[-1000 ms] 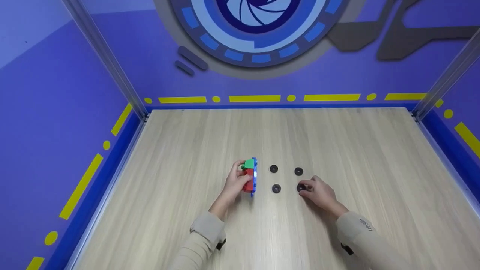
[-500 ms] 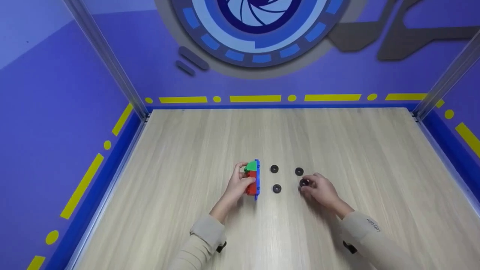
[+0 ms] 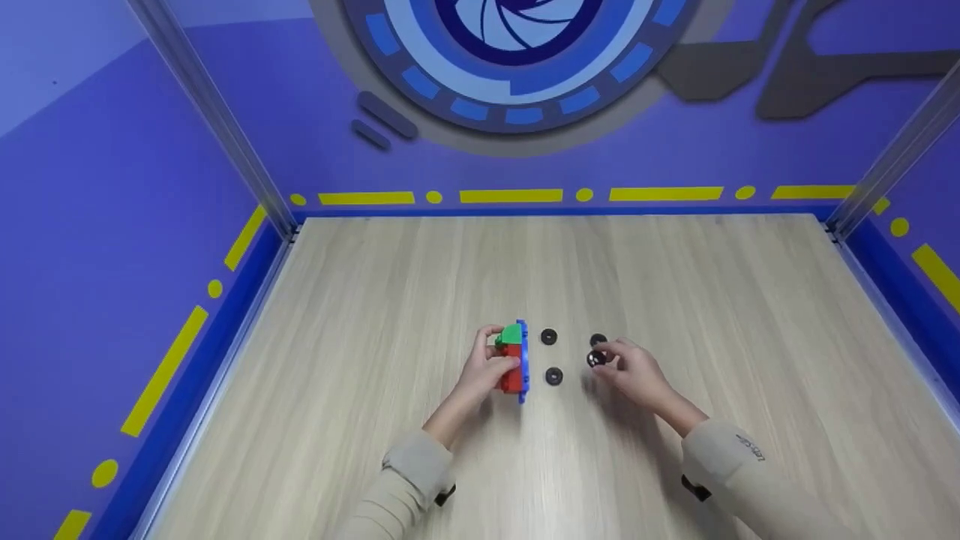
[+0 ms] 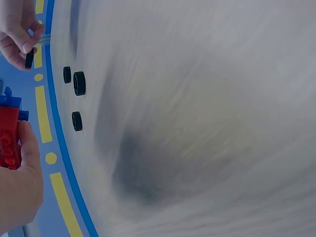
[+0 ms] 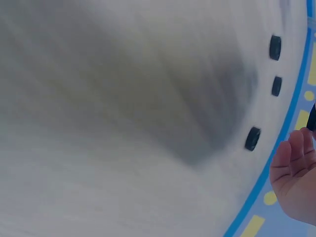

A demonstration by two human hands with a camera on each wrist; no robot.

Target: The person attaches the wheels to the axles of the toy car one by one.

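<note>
My left hand (image 3: 486, 373) grips a toy car body of red and green blocks (image 3: 511, 369) on a blue base (image 3: 524, 360). The body is tipped on its side, its blue base facing right. In the left wrist view, red studs (image 4: 7, 143) show beside the thumb. My right hand (image 3: 636, 376) pinches a black toy wheel (image 3: 596, 359) between thumb and fingers, raised off the table. Behind it a second wheel (image 3: 598, 340) lies on the table, partly covered in the head view. Two more wheels, a far one (image 3: 549, 337) and a near one (image 3: 553, 376), lie between the hands.
The light wooden table (image 3: 375, 300) is bounded by a blue back wall (image 3: 480, 169) with yellow marks. Metal posts (image 3: 217, 120) stand at the back corners. Side walls run along the left and right edges.
My right hand has lifted the wheel from the table and carried it slightly away from me, then left. My left hand has moved the car body a little to the right.
</note>
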